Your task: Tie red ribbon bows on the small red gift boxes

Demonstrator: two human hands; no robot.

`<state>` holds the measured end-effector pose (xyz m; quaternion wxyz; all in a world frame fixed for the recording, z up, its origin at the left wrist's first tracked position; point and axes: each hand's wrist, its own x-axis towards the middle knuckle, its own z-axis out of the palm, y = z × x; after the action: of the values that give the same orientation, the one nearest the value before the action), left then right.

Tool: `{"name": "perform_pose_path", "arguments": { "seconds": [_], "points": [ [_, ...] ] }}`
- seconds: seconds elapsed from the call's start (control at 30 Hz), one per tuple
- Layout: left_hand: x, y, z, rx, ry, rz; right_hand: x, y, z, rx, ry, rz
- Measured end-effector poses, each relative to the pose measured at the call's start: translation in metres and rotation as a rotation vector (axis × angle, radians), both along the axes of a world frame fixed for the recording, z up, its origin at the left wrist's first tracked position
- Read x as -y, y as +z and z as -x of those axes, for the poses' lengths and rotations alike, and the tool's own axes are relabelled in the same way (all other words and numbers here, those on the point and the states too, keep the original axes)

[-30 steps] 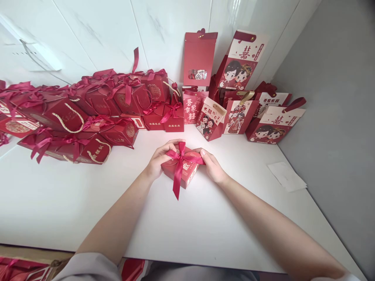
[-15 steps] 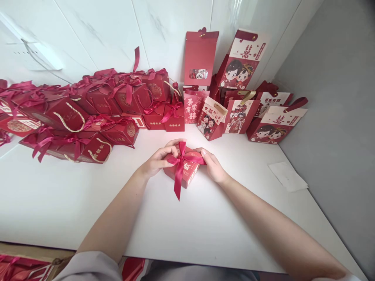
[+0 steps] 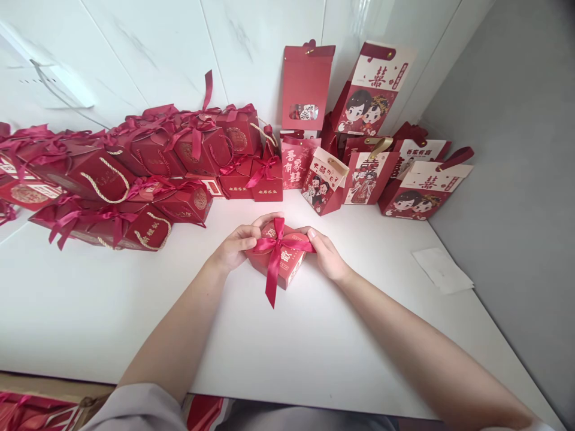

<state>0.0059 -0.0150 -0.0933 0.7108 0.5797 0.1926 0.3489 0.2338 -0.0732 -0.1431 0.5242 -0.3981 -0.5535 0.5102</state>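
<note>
A small red gift box point(image 3: 294, 263) with pale printed characters rests on the white table in front of me. Across its top runs a dark pink satin ribbon point(image 3: 272, 281), knotted in the middle with a tail hanging over the near side. My left hand point(image 3: 238, 244) is closed on the ribbon's left loop, thumb on top, with fingers reaching behind the box. On the other side, my right hand point(image 3: 327, 251) pinches the ribbon's right loop between thumb and forefinger. The fingertips behind the box are partly hidden.
Several ribboned red boxes point(image 3: 148, 149) with rope handles are piled at the left rear. Upright wedding gift boxes point(image 3: 366, 179) stand along the back right. A white paper point(image 3: 442, 270) lies near the grey wall. Below the table's front edge, an open carton point(image 3: 40, 413) holds more red boxes.
My left thumb and fingers have shifted outward from near the knot to the end of the left loop, which is now drawn out sideways. The right hand stays in place.
</note>
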Motion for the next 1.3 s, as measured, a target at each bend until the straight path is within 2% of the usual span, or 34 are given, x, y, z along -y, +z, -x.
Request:
{"name": "perform_pose_path", "arguments": {
  "seconds": [0.13, 0.33, 0.47, 0.57, 0.8, 0.93, 1.03, 1.17, 1.3],
  "points": [
    [0.001, -0.001, -0.004, 0.073, 0.060, 0.060, 0.000, 0.000, 0.000, -0.004, -0.001, -0.016],
    [0.002, 0.000, -0.007, 0.055, 0.067, 0.058, 0.000, 0.000, 0.000, -0.015, 0.003, 0.002],
    [0.001, 0.000, -0.004, -0.009, 0.017, -0.010, 0.000, 0.000, -0.001, -0.021, 0.011, -0.020],
    [0.000, 0.000, -0.002, -0.073, 0.030, -0.067, 0.000, 0.000, 0.000, -0.017, 0.012, -0.022],
    [0.001, 0.000, -0.005, -0.072, 0.037, -0.087, 0.000, 0.000, 0.000, -0.012, 0.009, -0.022],
    [-0.001, 0.002, -0.002, -0.070, -0.034, -0.160, -0.001, -0.001, 0.001, -0.003, -0.001, -0.029],
    [-0.002, 0.004, 0.002, -0.176, -0.064, -0.212, -0.002, -0.002, 0.001, -0.014, -0.002, -0.020],
    [0.001, 0.009, 0.002, -0.238, -0.024, -0.223, 0.000, 0.000, 0.000, -0.008, 0.004, -0.008],
    [0.005, 0.024, 0.003, -0.233, -0.001, -0.262, 0.000, 0.002, 0.001, 0.002, 0.001, 0.006]
  ]
}}
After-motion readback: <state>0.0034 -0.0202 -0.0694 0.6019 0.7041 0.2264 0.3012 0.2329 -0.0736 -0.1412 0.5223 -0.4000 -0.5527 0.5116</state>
